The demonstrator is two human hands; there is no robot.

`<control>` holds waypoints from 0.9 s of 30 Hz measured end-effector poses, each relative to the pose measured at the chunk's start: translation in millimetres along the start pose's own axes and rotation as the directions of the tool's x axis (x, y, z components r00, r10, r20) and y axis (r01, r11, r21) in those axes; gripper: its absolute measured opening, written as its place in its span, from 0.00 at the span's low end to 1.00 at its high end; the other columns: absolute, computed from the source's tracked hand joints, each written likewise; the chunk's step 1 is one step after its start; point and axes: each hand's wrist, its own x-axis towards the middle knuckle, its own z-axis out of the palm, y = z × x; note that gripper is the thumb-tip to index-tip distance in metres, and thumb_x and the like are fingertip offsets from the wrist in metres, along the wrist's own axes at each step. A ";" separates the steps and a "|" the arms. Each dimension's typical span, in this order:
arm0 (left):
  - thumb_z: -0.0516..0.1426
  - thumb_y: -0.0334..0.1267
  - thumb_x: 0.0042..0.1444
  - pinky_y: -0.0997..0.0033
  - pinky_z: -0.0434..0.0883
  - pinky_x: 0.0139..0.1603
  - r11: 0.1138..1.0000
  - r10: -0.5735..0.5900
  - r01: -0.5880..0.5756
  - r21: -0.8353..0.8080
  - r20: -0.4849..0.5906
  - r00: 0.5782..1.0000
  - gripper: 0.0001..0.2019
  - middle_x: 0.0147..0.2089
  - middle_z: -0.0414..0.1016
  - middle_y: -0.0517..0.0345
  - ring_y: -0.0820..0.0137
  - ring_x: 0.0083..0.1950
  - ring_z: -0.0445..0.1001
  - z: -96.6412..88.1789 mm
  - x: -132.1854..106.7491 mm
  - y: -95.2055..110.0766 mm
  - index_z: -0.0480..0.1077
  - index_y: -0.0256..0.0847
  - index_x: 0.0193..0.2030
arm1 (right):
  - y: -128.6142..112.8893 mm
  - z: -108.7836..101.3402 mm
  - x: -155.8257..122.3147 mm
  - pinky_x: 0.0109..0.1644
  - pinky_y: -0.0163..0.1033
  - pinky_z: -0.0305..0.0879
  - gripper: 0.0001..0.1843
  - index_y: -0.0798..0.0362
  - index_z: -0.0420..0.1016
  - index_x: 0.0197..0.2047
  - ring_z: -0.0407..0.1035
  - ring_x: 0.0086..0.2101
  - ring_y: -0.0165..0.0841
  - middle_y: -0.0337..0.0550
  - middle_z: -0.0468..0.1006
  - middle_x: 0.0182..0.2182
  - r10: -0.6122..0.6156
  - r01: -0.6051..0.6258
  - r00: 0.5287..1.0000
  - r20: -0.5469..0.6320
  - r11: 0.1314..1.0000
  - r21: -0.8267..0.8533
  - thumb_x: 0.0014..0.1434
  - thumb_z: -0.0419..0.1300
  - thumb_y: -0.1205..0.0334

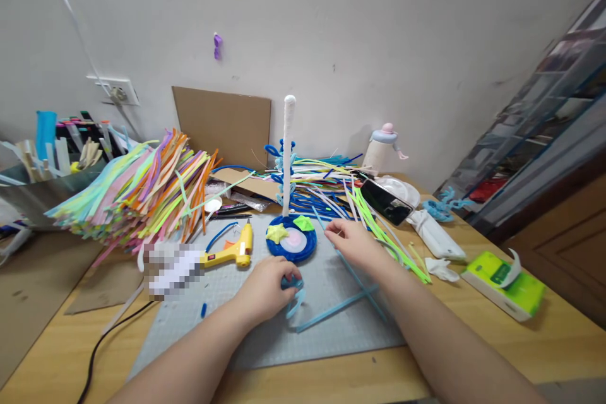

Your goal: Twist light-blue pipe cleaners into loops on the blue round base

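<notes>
My left hand [266,287] is closed on a curled light-blue pipe cleaner piece [297,304], low over the cutting mat [227,322]. With its fingers pinched together, my right hand [357,245] holds a long straight blue pipe cleaner [354,276] that slants down toward me. Another blue pipe cleaner [326,314] lies on the mat, crossing under it. Just beyond my hands sits a round dark-blue fuzzy base [310,254], bearing a yellow star [276,233], a green piece [303,223] and a pink-white centre. A white wrapped post [288,151] rises upright behind it.
A yellow glue gun [242,246] lies left of the base. A large bundle of coloured pipe cleaners [137,192] fills the left; more lie behind the post. At right are a phone [386,201], a white power bank-like object [438,237] and a green tissue pack [504,284].
</notes>
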 end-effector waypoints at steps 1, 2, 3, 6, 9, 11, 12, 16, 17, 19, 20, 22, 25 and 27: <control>0.56 0.32 0.44 0.71 0.62 0.39 1.000 0.002 -0.002 -0.012 0.006 1.000 0.09 0.34 0.72 0.58 0.68 0.37 0.68 -0.4 -0.2 -0.6 0.74 0.44 0.34 | 3.3 -0.1 5.4 0.36 0.37 0.61 0.08 0.53 0.71 0.34 0.69 0.32 0.34 0.44 0.75 0.31 0.025 -0.026 0.999 -0.033 0.999 -0.048 0.53 0.55 0.59; 0.56 0.32 0.44 0.71 0.62 0.39 1.000 0.004 -0.004 -0.026 0.010 1.000 0.09 0.34 0.72 0.57 0.68 0.37 0.68 -0.5 -0.2 -1.3 0.74 0.44 0.33 | 7.1 1.3 11.4 0.40 0.39 0.60 0.11 0.55 0.71 0.39 0.69 0.36 0.37 0.48 0.75 0.36 0.051 -0.056 0.996 -0.067 0.996 -0.070 0.52 0.56 0.61; 0.56 0.32 0.45 0.71 0.62 0.38 0.999 0.006 -0.006 -0.039 0.012 1.000 0.08 0.35 0.72 0.57 0.68 0.37 0.68 -0.4 -0.2 -2.1 0.74 0.43 0.33 | 11.0 3.9 17.8 0.42 0.41 0.59 0.15 0.56 0.69 0.43 0.68 0.40 0.39 0.52 0.73 0.41 0.075 -0.083 0.993 -0.095 0.993 -0.088 0.52 0.56 0.62; 0.56 0.31 0.44 0.71 0.62 0.38 0.998 0.017 -0.016 -0.064 0.010 1.000 0.07 0.34 0.72 0.57 0.68 0.37 0.68 1.0 0.5 -4.3 0.73 0.42 0.30 | 22.1 17.5 35.9 0.44 0.44 0.59 0.21 0.58 0.67 0.47 0.67 0.43 0.44 0.56 0.73 0.41 0.154 -0.165 0.981 -0.114 0.982 -0.094 0.50 0.59 0.62; 0.56 0.29 0.43 0.72 0.62 0.37 0.997 0.026 -0.026 -0.071 -0.003 1.000 0.06 0.32 0.72 0.57 0.69 0.36 0.68 3.1 1.3 -5.7 0.72 0.41 0.28 | 28.7 32.2 46.8 0.45 0.45 0.59 0.20 0.57 0.69 0.44 0.68 0.42 0.44 0.53 0.75 0.38 0.204 -0.210 0.974 -0.102 0.976 -0.052 0.45 0.63 0.67; 0.56 0.28 0.43 0.72 0.62 0.37 0.997 0.034 -0.034 -0.074 -0.014 0.999 0.05 0.31 0.72 0.58 0.69 0.35 0.68 3.8 1.5 -5.9 0.71 0.40 0.28 | 30.5 37.5 50.5 0.46 0.45 0.59 0.16 0.57 0.71 0.40 0.68 0.43 0.44 0.53 0.76 0.36 0.220 -0.220 0.969 -0.109 0.975 0.008 0.45 0.61 0.72; 0.56 0.28 0.43 0.72 0.62 0.37 0.996 0.035 -0.037 -0.077 -0.017 0.999 0.05 0.31 0.72 0.58 0.69 0.35 0.68 3.7 1.5 -5.8 0.71 0.40 0.27 | 30.8 37.9 51.9 0.46 0.45 0.59 0.15 0.57 0.71 0.39 0.69 0.42 0.44 0.52 0.76 0.34 0.224 -0.220 0.968 -0.113 0.974 0.048 0.45 0.60 0.74; 0.56 0.28 0.42 0.71 0.63 0.38 0.990 -0.018 0.015 -0.142 -0.022 1.000 0.05 0.32 0.71 0.58 0.69 0.36 0.68 -2.6 0.8 -2.9 0.71 0.40 0.27 | 29.0 22.6 57.2 0.37 0.42 0.65 0.08 0.57 0.71 0.35 0.72 0.30 0.38 0.45 0.74 0.25 0.228 -0.190 0.967 -0.116 0.943 0.273 0.49 0.56 0.72; 0.57 0.29 0.42 0.70 0.63 0.39 0.983 -0.041 0.037 -0.180 -0.022 0.999 0.04 0.33 0.71 0.57 0.68 0.37 0.68 -5.8 0.6 -1.4 0.71 0.40 0.26 | 27.2 15.4 58.2 0.34 0.41 0.66 0.07 0.57 0.70 0.35 0.71 0.26 0.35 0.43 0.73 0.23 0.225 -0.172 0.966 -0.123 0.924 0.341 0.52 0.54 0.69; 0.58 0.30 0.41 0.67 0.63 0.44 0.964 -0.084 0.065 -0.259 -0.064 0.994 0.03 0.36 0.70 0.56 0.67 0.41 0.68 -13.7 0.0 3.0 0.71 0.40 0.25 | 21.0 -1.3 58.9 0.32 0.38 0.68 0.06 0.56 0.68 0.36 0.71 0.25 0.32 0.41 0.72 0.23 0.194 -0.103 0.969 -0.151 0.877 0.469 0.55 0.53 0.65; 0.58 0.29 0.41 0.65 0.62 0.48 0.952 -0.098 0.067 -0.300 -0.088 0.991 0.03 0.40 0.70 0.54 0.65 0.44 0.68 -18.1 -0.3 5.7 0.71 0.40 0.24 | 16.1 -10.2 58.1 0.32 0.37 0.68 0.06 0.55 0.67 0.36 0.71 0.26 0.31 0.40 0.71 0.23 0.175 -0.060 0.969 -0.173 0.851 0.522 0.55 0.52 0.63; 0.58 0.28 0.41 0.62 0.57 0.54 0.922 -0.129 0.076 -0.380 -0.116 0.985 0.03 0.47 0.68 0.53 0.64 0.50 0.66 -26.1 -0.8 11.4 0.71 0.40 0.24 | 2.3 -28.1 53.3 0.32 0.35 0.68 0.08 0.51 0.65 0.36 0.70 0.27 0.28 0.38 0.71 0.26 0.140 0.028 0.963 -0.232 0.800 0.600 0.57 0.51 0.56; 0.59 0.30 0.42 0.62 0.60 0.53 0.844 -0.166 0.099 -0.527 -0.081 0.983 0.02 0.47 0.69 0.52 0.63 0.50 0.66 -33.1 -1.1 18.4 0.68 0.39 0.24 | -27.0 -52.4 35.9 0.23 0.31 0.62 0.11 0.49 0.65 0.32 0.63 0.21 0.25 0.35 0.66 0.24 0.000 0.316 0.922 -0.388 0.581 0.750 0.57 0.52 0.51; 0.60 0.33 0.43 0.67 0.66 0.42 0.721 -0.204 0.144 -0.678 -0.009 0.979 0.05 0.41 0.71 0.52 0.67 0.41 0.70 -33.8 -1.0 21.2 0.66 0.38 0.25 | -48.8 -64.9 17.7 0.21 0.31 0.59 0.10 0.49 0.67 0.31 0.60 0.19 0.24 0.34 0.63 0.21 -0.114 0.418 0.892 -0.438 0.576 0.702 0.58 0.52 0.53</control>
